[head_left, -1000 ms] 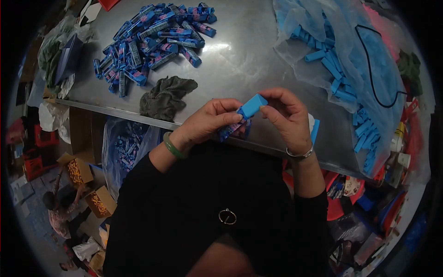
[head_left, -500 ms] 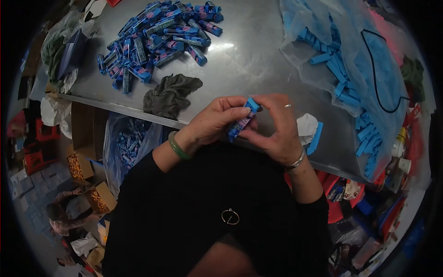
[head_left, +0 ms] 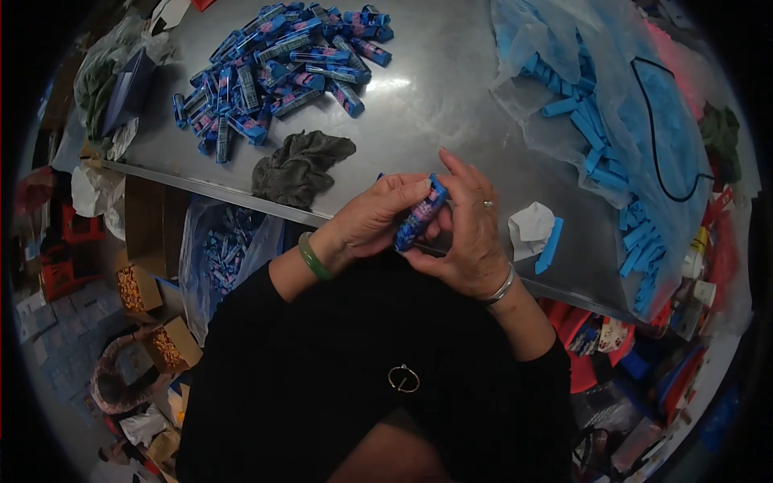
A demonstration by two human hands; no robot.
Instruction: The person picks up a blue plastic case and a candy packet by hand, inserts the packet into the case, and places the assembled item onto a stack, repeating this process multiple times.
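Both of my hands meet over the near edge of a steel table (head_left: pixel 435 113). My left hand (head_left: pixel 374 217) grips a slim blue box with pink print (head_left: pixel 419 216), tilted up to the right. My right hand (head_left: pixel 467 229) presses on the box's upper end, fingers spread over it. A heap of the same printed blue boxes (head_left: pixel 278 68) lies at the far left of the table. Plain light-blue pieces (head_left: pixel 584 121) fill a clear plastic bag at the right.
A grey rag (head_left: pixel 299 165) lies left of my hands. A white crumpled paper (head_left: pixel 531 227) and one loose blue piece (head_left: pixel 551 244) sit right of them. Below the table stands a bag of boxes (head_left: pixel 221 253); another person (head_left: pixel 113 386) crouches by cartons (head_left: pixel 169 346).
The light-blue piece held in my right hand a second ago now sits pushed onto the box's end. My right hand has closed over the box top.
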